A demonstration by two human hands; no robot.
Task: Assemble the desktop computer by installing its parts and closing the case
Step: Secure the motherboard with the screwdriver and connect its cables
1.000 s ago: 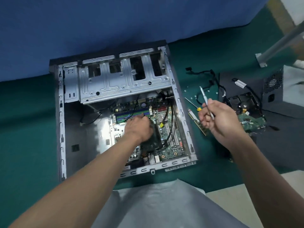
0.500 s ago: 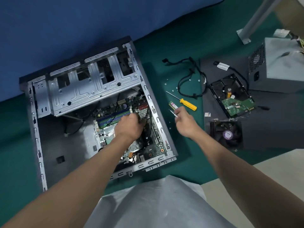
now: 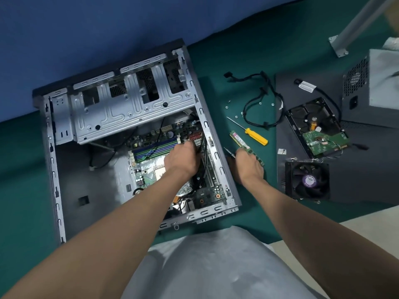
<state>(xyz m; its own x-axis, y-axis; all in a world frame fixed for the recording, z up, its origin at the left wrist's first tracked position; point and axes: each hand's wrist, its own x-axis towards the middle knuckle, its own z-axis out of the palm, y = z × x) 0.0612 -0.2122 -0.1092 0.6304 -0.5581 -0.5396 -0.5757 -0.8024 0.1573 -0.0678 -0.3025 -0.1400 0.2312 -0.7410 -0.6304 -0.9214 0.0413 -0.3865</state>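
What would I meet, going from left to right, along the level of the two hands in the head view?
Left wall of the computer case → motherboard → left hand → right hand → cooler fan.

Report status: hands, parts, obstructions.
Left hand inside case, at motherboard cables, grip hidden. Right hand on memory stick beside case, thin tool underneath. Fan, hard drive outside.

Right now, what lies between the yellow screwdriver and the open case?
In the head view, a green memory stick lies between the yellow screwdriver and the case; the right hand, gripping a thin tool, is at its near end.
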